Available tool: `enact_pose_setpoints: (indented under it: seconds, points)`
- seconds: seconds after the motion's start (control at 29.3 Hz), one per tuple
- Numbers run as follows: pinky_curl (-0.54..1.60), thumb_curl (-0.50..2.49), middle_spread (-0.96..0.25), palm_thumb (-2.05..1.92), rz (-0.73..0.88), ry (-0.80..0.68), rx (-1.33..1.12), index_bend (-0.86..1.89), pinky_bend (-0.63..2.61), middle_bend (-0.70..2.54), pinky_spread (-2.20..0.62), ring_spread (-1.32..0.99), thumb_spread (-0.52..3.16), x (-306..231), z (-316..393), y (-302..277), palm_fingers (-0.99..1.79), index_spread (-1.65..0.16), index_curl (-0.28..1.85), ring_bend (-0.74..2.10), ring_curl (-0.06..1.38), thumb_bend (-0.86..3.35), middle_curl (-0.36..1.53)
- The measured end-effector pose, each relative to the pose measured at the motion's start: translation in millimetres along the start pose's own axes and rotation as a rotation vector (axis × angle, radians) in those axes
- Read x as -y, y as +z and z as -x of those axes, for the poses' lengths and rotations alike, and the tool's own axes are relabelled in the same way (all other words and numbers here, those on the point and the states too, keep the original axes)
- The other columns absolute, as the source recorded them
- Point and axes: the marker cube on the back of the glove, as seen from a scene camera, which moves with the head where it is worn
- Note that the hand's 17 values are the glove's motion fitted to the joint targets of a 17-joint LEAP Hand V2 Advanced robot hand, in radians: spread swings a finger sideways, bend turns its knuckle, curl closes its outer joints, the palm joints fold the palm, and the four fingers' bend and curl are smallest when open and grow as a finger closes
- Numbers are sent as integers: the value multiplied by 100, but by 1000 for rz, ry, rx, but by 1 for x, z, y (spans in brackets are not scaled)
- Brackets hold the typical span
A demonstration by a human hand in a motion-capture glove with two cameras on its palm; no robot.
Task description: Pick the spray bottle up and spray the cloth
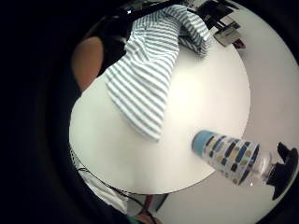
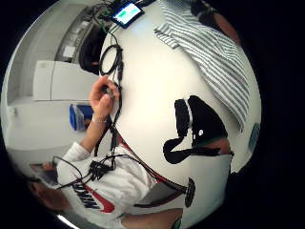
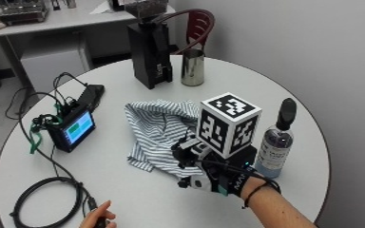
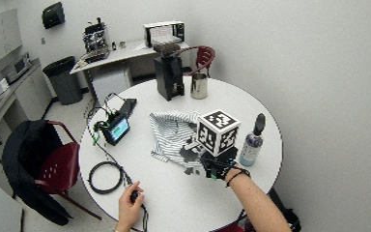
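Centrally in the outside view, the gloved right hand (image 3: 201, 166) hangs over the near edge of the striped cloth (image 3: 157, 130), which lies crumpled in the middle of the round white table (image 3: 245, 90). Its fingers (image 3: 184, 154) look loosely spread and hold nothing, though a cube mounted on the hand hides much of them. The spray bottle (image 3: 276, 142) stands upright at the right of the frame, just beside the hand and apart from it, near the table's right edge.

Only the little-finger-side palm view shows the bottle's patterned label, blue, tan and dark blocks on the bottle (image 1: 233, 158) at the lower right, with its black nozzle at the frame's edge; the cloth (image 1: 145, 88) stretches across the upper middle. The thumb-side palm view shows instead the bare left hand (image 2: 102, 98) at centre left, resting on black cables (image 2: 110, 59) at the table's rim, fingers curled; the outside view catches just its fingertips at the bottom edge.

At the far side of the table, upper middle in both outside views, stand a black box-shaped device (image 3: 148, 54) and a metal cup (image 3: 192, 67); a small screen (image 3: 75, 128) sits at the left.
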Motion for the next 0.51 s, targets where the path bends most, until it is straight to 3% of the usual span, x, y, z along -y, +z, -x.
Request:
enact_pose_setpoints:
  seconds: [0.31,0.51]
  points:
    - [31,31,-1,68,-90,-110,-47,6,48,27,19,7,117,-47,43,-11,41,-35,24,24,23,22,26]
    - [32,32,-2,68,-270,-58,109,8,47,35,19,6,118,-83,22,-29,44,-35,21,28,25,18,30]
